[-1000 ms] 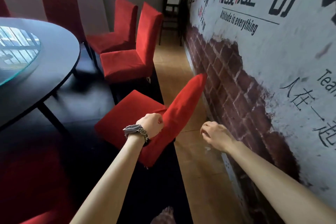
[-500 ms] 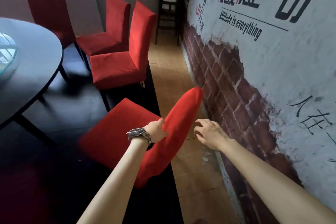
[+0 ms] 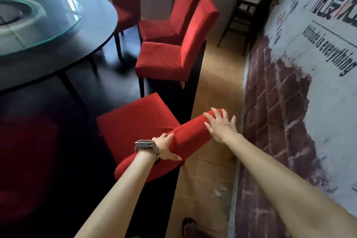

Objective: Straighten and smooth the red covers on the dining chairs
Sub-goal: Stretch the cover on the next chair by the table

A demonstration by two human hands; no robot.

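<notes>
The nearest chair (image 3: 135,121) stood right in front of the person, at 12 o'clock and close. Its red cover (image 3: 189,137) was pulled over the seat and the back. The top of the back ran from 11 o'clock to 1 o'clock under both hands.

The left hand (image 3: 164,149), with a watch (image 3: 144,144) on its wrist, held the chair back. Its thumb and fingers were curled round the cloth. The right hand (image 3: 220,126) lay flat on the far end of the back at 1 o'clock. Its fingers (image 3: 209,117) were spread wide and pressed down on the cover.

The cover looked soft, thin and stretchy, like a sock for a chair. It was probably very light. It would likely slide a bit over the frame when rubbed and bunch up if pushed too hard. The chair under it looked stiff and firm, so it could take a good press. The best places to hold were likely the top corners of the back and the seat edges, where the cloth could be tugged tight.

The next chair (image 3: 164,58) stood farther off at 12 o'clock. A round dark table (image 3: 100,25) with a glass turntable (image 3: 38,31) was at 10 o'clock. A painted wall (image 3: 289,102) ran along at 3 o'clock.
</notes>
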